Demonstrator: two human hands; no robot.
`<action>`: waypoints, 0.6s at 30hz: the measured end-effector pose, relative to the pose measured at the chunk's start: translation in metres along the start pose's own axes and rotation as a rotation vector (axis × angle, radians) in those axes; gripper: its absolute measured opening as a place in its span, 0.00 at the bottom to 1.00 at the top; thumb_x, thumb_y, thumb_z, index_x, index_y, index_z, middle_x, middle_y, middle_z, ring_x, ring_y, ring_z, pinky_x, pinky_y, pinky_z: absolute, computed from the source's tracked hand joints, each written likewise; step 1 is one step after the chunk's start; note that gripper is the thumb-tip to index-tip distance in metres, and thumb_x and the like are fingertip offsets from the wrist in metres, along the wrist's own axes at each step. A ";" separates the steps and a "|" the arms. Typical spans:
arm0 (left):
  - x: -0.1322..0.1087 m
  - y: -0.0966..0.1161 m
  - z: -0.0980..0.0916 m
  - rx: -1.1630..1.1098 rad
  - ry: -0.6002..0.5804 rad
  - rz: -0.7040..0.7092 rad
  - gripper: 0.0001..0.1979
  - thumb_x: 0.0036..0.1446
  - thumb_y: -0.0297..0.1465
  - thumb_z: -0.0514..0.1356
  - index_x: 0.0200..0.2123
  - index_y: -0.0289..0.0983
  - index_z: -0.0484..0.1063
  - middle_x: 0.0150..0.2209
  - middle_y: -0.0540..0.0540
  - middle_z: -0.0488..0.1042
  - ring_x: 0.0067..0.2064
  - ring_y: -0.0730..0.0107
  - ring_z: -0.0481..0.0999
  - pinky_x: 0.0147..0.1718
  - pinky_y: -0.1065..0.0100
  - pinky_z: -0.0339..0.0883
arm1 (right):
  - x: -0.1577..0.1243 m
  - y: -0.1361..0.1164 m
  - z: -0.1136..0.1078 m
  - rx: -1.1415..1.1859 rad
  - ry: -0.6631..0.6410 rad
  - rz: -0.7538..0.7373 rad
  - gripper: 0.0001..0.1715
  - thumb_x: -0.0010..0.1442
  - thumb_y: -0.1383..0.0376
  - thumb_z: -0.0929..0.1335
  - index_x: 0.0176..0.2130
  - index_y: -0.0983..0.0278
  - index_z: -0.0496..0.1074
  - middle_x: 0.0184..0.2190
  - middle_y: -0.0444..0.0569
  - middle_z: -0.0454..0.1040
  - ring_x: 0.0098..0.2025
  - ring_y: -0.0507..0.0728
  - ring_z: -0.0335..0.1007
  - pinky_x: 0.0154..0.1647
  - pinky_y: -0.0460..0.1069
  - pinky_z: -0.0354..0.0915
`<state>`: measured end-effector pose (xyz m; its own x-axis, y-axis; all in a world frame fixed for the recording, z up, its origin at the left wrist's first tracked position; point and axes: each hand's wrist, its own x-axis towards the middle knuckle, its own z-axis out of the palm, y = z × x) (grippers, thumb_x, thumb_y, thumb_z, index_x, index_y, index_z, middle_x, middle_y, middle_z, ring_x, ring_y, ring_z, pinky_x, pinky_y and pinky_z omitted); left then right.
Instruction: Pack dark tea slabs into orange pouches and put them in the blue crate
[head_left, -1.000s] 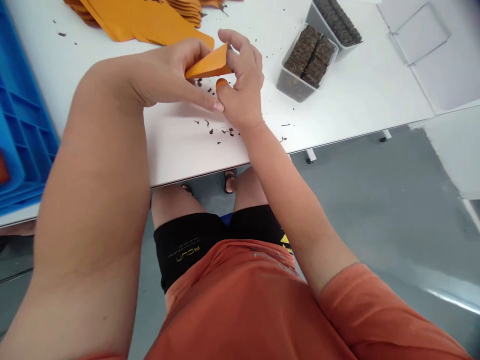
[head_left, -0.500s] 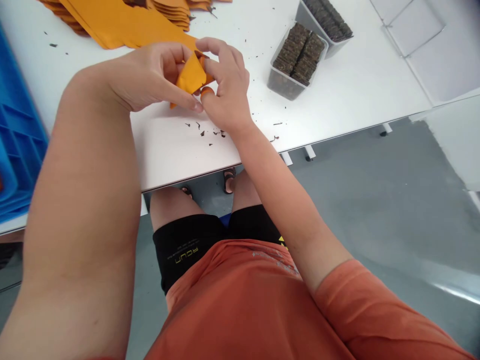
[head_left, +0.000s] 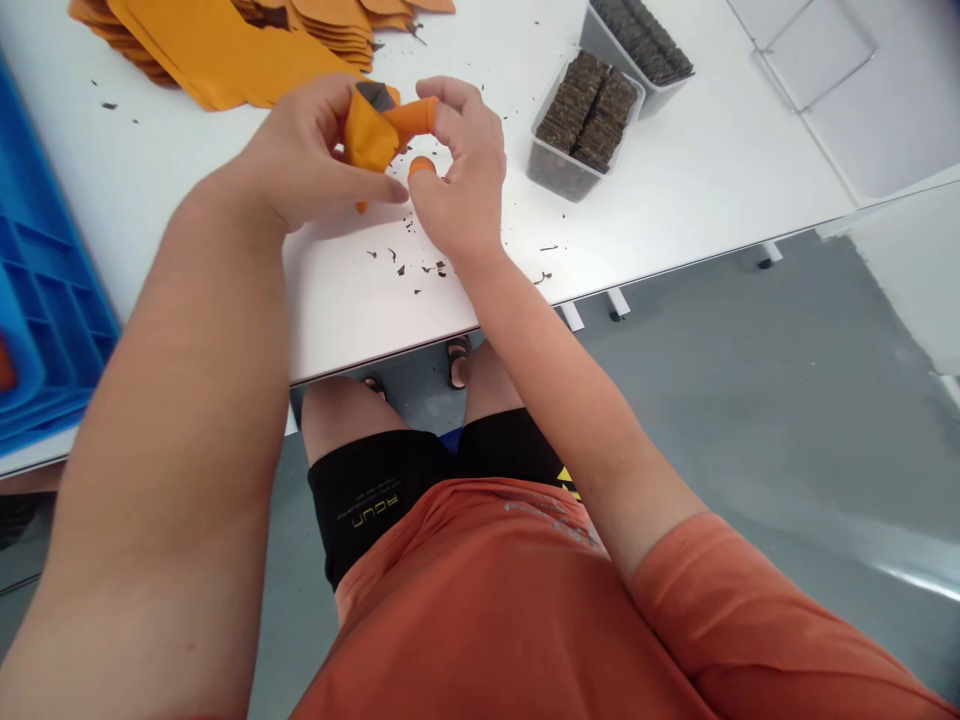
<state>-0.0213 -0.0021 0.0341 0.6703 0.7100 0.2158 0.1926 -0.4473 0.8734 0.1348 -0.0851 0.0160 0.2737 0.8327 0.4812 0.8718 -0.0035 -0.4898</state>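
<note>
My left hand is closed on a small orange pouch, gripped near its upper end. The pouch's top gapes and shows a dark grey inside. My right hand is just to the right, thumb and forefinger apart, with orange finger cots on both. The forefinger reaches to the pouch's mouth and its tip overlaps the edge; whether it goes inside cannot be made out. No object shows in the right hand. Beyond the left hand lies a stack of flat orange pouches.
Two clear plastic tubs hold dark brown pressed slabs, a nearer tub and a farther tub. Dark crumbs are scattered over the white table. A blue crate stands at the left; a wire frame lies at far right.
My right thumb and forefinger have parted from their pinch at the pouch, and the forefinger now points to its mouth. The pouch has tilted, showing its grey inside.
</note>
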 end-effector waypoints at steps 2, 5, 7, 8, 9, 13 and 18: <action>0.001 -0.002 0.007 0.067 0.115 -0.021 0.20 0.38 0.38 0.74 0.37 0.46 0.75 0.37 0.49 0.73 0.39 0.63 0.66 0.43 0.51 0.64 | 0.001 0.001 -0.002 0.013 -0.020 0.012 0.28 0.55 0.69 0.61 0.47 0.43 0.77 0.65 0.29 0.73 0.70 0.53 0.65 0.70 0.51 0.70; 0.005 -0.006 0.012 0.164 0.181 0.058 0.17 0.41 0.39 0.71 0.36 0.48 0.73 0.43 0.48 0.76 0.42 0.59 0.68 0.47 0.49 0.64 | 0.001 0.001 -0.003 0.030 -0.017 -0.024 0.29 0.54 0.68 0.61 0.48 0.44 0.77 0.65 0.31 0.73 0.70 0.53 0.65 0.71 0.49 0.68; 0.008 -0.011 0.011 0.151 0.199 0.162 0.16 0.43 0.37 0.70 0.37 0.47 0.72 0.45 0.47 0.76 0.45 0.58 0.70 0.50 0.50 0.65 | 0.001 0.000 -0.002 0.020 -0.015 -0.061 0.28 0.55 0.68 0.62 0.48 0.44 0.77 0.65 0.32 0.73 0.71 0.52 0.63 0.73 0.49 0.66; 0.010 -0.013 0.010 0.139 0.210 0.205 0.17 0.43 0.35 0.69 0.38 0.46 0.71 0.46 0.46 0.76 0.46 0.58 0.71 0.51 0.50 0.65 | 0.000 0.000 -0.001 0.017 -0.016 -0.075 0.28 0.55 0.69 0.62 0.48 0.44 0.77 0.65 0.33 0.73 0.71 0.52 0.63 0.73 0.49 0.65; 0.011 -0.016 0.009 0.126 0.221 0.237 0.17 0.42 0.33 0.68 0.38 0.45 0.71 0.46 0.45 0.76 0.47 0.58 0.72 0.52 0.51 0.65 | 0.000 0.000 0.000 0.019 -0.009 -0.077 0.28 0.55 0.70 0.62 0.48 0.45 0.77 0.65 0.34 0.72 0.71 0.52 0.63 0.74 0.49 0.64; 0.014 -0.024 0.006 0.067 0.239 0.226 0.19 0.41 0.31 0.69 0.39 0.42 0.72 0.48 0.44 0.75 0.50 0.59 0.73 0.52 0.53 0.68 | -0.001 0.001 0.008 0.084 0.032 -0.137 0.28 0.54 0.74 0.65 0.50 0.52 0.77 0.65 0.41 0.73 0.69 0.53 0.64 0.75 0.48 0.62; 0.017 -0.031 0.007 0.049 0.287 0.217 0.23 0.40 0.27 0.70 0.43 0.42 0.74 0.44 0.46 0.76 0.44 0.63 0.74 0.41 0.57 0.71 | -0.003 -0.002 0.016 0.177 0.230 -0.188 0.23 0.58 0.73 0.65 0.49 0.57 0.77 0.61 0.47 0.76 0.65 0.55 0.68 0.72 0.50 0.64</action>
<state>-0.0114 0.0200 0.0077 0.4720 0.7163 0.5139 0.1068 -0.6252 0.7732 0.1256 -0.0786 0.0039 0.2169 0.6628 0.7167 0.8372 0.2512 -0.4857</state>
